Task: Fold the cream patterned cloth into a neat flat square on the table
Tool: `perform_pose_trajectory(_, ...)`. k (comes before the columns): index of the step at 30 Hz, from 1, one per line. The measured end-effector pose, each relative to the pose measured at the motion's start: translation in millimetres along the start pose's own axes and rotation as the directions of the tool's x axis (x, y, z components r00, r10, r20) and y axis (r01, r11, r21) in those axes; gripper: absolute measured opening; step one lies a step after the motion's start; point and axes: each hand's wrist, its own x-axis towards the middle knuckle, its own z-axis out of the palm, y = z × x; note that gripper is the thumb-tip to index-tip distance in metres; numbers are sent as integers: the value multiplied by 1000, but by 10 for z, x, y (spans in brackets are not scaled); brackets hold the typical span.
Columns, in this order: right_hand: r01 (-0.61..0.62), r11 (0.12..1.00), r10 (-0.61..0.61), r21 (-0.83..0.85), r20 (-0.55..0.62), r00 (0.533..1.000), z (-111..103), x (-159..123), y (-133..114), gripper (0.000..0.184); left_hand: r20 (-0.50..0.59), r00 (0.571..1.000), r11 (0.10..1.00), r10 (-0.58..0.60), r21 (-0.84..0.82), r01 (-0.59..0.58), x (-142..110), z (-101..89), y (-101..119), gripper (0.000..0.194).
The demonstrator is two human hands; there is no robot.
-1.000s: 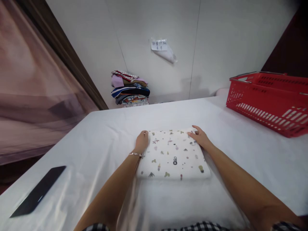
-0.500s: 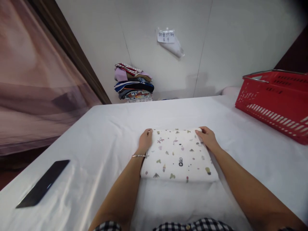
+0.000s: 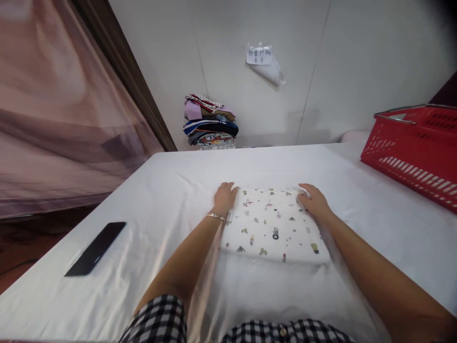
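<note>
Head view: the left hand (image 3: 224, 197) and right hand (image 3: 314, 202), fingers parted, flanked the folded printed cloth (image 3: 273, 226) on the white surface (image 3: 167, 190); a black slab (image 3: 95, 249) lay left, a red basket (image 3: 416, 152) stood right, stacked fabrics (image 3: 210, 121) beyond.

a folded white cloth (image 3: 271, 224) with a small scattered print, lying flat on a white-covered table (image 3: 150, 195).
it is folded into a neat, roughly rectangular block, its top mostly smooth and its near edge rounded and thick; green leafy sprigs, pinkish dots, a reddish crossed shape near the far left corner and a dark ringed figure right of the middle dot the fabric.
</note>
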Motion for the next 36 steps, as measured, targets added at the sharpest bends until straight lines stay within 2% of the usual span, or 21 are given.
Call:
perform_pose_trajectory(2, 112, 993, -110, -45, 48, 993, -9, 74, -102, 35, -7, 982, 982, 187, 31, -187, 35, -42, 83, 32)
perform_pose_trajectory(4, 206, 975, -191, -85, 157, 969, 5, 158, -223, 31, 48, 929, 930, 366, 19, -368, 65, -43, 192, 27)
perform_pose_trajectory(6, 293, 945, -246, -141, 278, 928, 39, 230, -328, 28, 120, 882, 889, 455, 5, -459, 86, -8, 293, 23)
perform_pose_trajectory(9, 386, 891, -284, -239, 371, 884, 106, 283, -403, 26, 193, 862, 876, 468, 22, -481, 101, 68, 371, 21)
perform_pose_trajectory(11, 409, 868, -287, -283, 387, 876, 146, 277, -405, 24, 203, 859, 874, 469, 30, -484, 102, 106, 376, 21)
perform_pose_trajectory(19, 375, 879, -281, -295, 315, 907, 210, 150, -420, 21, 184, 841, 842, 509, 98, -531, 84, 149, 374, 17)
perform_pose_trajectory(24, 382, 888, -307, -255, 289, 907, 187, 91, -454, 23, 148, 811, 815, 566, 47, -578, 52, 166, 339, 11)
perform_pose_trajectory(27, 364, 913, -310, -182, 267, 912, 157, 102, -467, 21, 108, 809, 816, 577, -63, -574, 75, 144, 311, 11)
perform_pose_trajectory(30, 259, 961, -225, -99, 266, 937, 137, 170, -480, 21, 97, 860, 857, 501, -195, -477, 147, 98, 314, 10)
perform_pose_trajectory(33, 139, 984, -97, -109, 324, 941, 160, 263, -481, 23, 246, 917, 939, 314, -221, -262, 234, 80, 346, 10)
perform_pose_trajectory(36, 129, 976, -58, -173, 368, 928, 214, 325, -467, 24, 336, 922, 976, 194, -165, -145, 282, 118, 384, 16)
